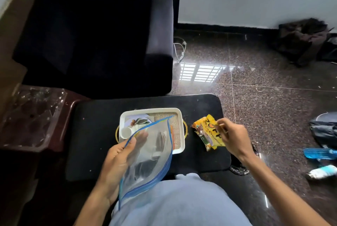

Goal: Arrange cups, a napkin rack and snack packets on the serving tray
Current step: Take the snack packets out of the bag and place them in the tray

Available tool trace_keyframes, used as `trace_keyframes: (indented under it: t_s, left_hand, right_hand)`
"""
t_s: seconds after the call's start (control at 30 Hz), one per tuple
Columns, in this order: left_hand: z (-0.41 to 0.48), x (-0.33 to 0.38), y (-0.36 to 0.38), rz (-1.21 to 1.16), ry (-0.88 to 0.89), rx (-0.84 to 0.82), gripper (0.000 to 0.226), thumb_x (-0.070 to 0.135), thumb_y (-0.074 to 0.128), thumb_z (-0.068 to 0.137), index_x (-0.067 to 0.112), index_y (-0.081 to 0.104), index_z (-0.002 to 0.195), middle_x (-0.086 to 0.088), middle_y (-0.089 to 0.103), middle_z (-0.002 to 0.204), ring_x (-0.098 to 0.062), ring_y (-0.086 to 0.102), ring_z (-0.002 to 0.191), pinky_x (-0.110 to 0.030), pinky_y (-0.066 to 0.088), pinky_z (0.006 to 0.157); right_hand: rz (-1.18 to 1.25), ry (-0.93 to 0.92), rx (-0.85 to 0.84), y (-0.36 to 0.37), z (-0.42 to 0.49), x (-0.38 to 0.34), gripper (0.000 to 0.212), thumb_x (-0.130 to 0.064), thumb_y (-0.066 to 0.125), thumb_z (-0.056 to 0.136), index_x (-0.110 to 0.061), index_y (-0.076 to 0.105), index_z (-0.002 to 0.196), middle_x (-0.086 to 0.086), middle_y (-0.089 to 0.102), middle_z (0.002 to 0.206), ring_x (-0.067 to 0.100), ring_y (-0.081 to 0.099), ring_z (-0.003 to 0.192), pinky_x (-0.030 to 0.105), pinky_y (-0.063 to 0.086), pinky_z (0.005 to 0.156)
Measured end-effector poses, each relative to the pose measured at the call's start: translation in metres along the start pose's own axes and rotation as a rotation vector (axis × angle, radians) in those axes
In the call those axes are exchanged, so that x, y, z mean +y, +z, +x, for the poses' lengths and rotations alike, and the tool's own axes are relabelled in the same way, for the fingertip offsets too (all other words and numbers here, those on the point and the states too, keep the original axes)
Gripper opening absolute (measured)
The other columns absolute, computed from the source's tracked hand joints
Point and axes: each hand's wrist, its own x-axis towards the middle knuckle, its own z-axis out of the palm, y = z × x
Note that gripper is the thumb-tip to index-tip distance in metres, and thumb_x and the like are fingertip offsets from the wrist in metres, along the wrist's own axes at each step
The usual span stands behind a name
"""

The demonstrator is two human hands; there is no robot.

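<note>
A white serving tray with gold handles sits on a black table. Inside it lie a small white cup and a white plate with a leaf print. My left hand holds a clear zip bag with blue edges over the tray's near half, hiding what is under it. My right hand pinches yellow snack packets just right of the tray, above the table. No napkin rack shows clearly.
A dark armchair stands behind the table. A glass-topped brown side table is at the left. On the polished stone floor at the right lie a blue bottle, a can and dark bags.
</note>
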Motion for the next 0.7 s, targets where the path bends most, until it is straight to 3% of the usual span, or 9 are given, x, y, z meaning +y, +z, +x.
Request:
trace_keyframes:
  t_s: [0.27, 0.43, 0.57, 0.7]
  left_hand:
    - [-0.031, -0.023, 0.038, -0.058, 0.011, 0.138, 0.042, 0.028, 0.049, 0.094, 0.009, 0.068, 0.126, -0.002, 0.073, 0.127, -0.01, 0.065, 0.123, -0.019, 0.049, 0.1]
    - [-0.045, -0.035, 0.049, -0.153, -0.01, 0.281, 0.04, 0.023, 0.049, 0.086, 0.008, 0.075, 0.113, -0.006, 0.075, 0.12, -0.009, 0.071, 0.11, -0.011, 0.056, 0.078]
    - [-0.05, -0.039, 0.055, -0.165, -0.028, 0.339, 0.037, 0.023, 0.048, 0.084, 0.023, 0.085, 0.092, -0.005, 0.077, 0.116, -0.008, 0.073, 0.106, -0.011, 0.056, 0.072]
    - [-0.05, -0.04, 0.056, -0.139, -0.024, 0.351, 0.039, 0.024, 0.048, 0.086, 0.012, 0.074, 0.112, -0.006, 0.076, 0.12, -0.009, 0.073, 0.108, -0.01, 0.056, 0.075]
  right_hand:
    - [-0.06, 0.282, -0.367, 0.106, 0.01, 0.091, 0.016, -0.029, 0.067, 0.092, -0.017, 0.067, 0.103, 0.01, 0.077, 0.09, 0.032, 0.072, 0.082, 0.04, 0.057, 0.069]
    - [-0.013, 0.318, -0.482, 0.133, 0.018, 0.096, 0.014, -0.022, 0.065, 0.094, -0.01, 0.067, 0.102, 0.01, 0.074, 0.094, 0.031, 0.066, 0.087, 0.035, 0.046, 0.069]
    - [-0.046, 0.35, -0.518, 0.142, 0.023, 0.098, 0.01, -0.019, 0.063, 0.096, -0.009, 0.066, 0.096, 0.01, 0.071, 0.093, 0.029, 0.062, 0.085, 0.033, 0.042, 0.066]
    - [-0.045, 0.448, -0.491, 0.14, 0.026, 0.102, 0.011, -0.02, 0.062, 0.096, -0.011, 0.066, 0.101, 0.01, 0.068, 0.094, 0.031, 0.065, 0.092, 0.033, 0.043, 0.07]
